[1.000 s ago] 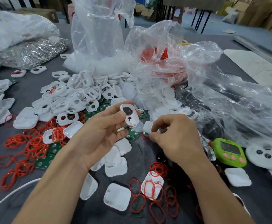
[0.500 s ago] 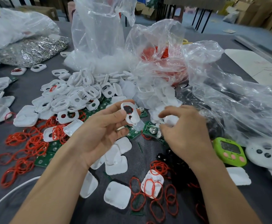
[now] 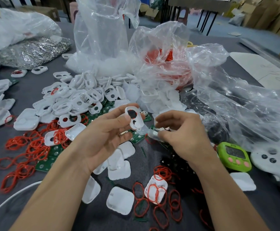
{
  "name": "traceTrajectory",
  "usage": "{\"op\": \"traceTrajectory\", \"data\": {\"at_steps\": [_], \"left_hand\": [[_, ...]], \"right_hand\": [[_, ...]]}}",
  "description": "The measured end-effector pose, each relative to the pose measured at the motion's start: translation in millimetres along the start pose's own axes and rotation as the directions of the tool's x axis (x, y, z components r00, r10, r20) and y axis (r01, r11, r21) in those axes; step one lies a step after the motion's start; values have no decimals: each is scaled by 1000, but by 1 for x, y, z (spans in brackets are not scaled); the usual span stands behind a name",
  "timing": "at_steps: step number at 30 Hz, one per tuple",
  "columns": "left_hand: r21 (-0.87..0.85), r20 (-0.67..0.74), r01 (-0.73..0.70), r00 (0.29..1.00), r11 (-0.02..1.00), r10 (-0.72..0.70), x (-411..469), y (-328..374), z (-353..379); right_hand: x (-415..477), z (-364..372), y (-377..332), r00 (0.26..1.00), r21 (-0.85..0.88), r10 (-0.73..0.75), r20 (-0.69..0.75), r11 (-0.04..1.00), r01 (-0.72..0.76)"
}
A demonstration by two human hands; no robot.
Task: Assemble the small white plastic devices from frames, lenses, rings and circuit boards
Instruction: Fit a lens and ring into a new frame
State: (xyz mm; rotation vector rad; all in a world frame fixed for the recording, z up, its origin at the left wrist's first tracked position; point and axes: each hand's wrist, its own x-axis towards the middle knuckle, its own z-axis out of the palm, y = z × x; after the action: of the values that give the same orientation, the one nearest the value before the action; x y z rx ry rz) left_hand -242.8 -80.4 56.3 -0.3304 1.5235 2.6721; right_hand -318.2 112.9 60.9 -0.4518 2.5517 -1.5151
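the job looks far from finished: most parts lie loose on the dark grey table [image 3: 269, 214], and only one unit is in hand. the left hand [image 3: 106, 135] holds a white frame [image 3: 133, 118] up in front of the piles, thumb and fingertips pinched on its edges. it is a rounded oblong of glossy plastic with two openings, the upper one filled by something dark with a sliver of red at its rim, so i'd judge a ring and an insert are already seated. the right hand [image 3: 184, 135] sits just beside the frame's lower end, fingers curled in and pinching a small clear piece [image 3: 152, 133], glassy and blurred; likely a lens, though i can't tell for sure. it has not yet gone into the frame. left to do, by my reckoning: that piece, a board, a cover, then the rest of the heap. behind the hands a pile of empty frames [image 3: 79, 99] lies tangled, hard and shiny. thin red rings [image 3: 27, 152], rubbery and limp, sprawl to the left and near the front, with flat green circuit boards [image 3: 49, 157] peeking out beneath them. matte white square covers [image 3: 119, 200] with rounded corners lie near the wrists. crinkled clear plastic bags [image 3: 102, 39] slump at the back, and a green timer [image 3: 234, 155] sits to the right.
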Motion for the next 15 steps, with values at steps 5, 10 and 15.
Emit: {"op": "traceTrajectory", "data": {"at_steps": [5, 10, 15], "left_hand": [[12, 11, 0, 1000, 1000, 0, 0, 0, -1], [13, 9, -4, 1000, 1000, 4, 2, -2, -3], [18, 17, -1, 1000, 1000, 1, 4, -3, -4]], "right_hand": [[1, -5, 4, 997, -157, -30, -78, 987, 17], [-3, 4, 4, 996, -456, -47, 78, 887, 78], [0, 4, 4, 998, -338, -18, 63, 940, 38]]}}
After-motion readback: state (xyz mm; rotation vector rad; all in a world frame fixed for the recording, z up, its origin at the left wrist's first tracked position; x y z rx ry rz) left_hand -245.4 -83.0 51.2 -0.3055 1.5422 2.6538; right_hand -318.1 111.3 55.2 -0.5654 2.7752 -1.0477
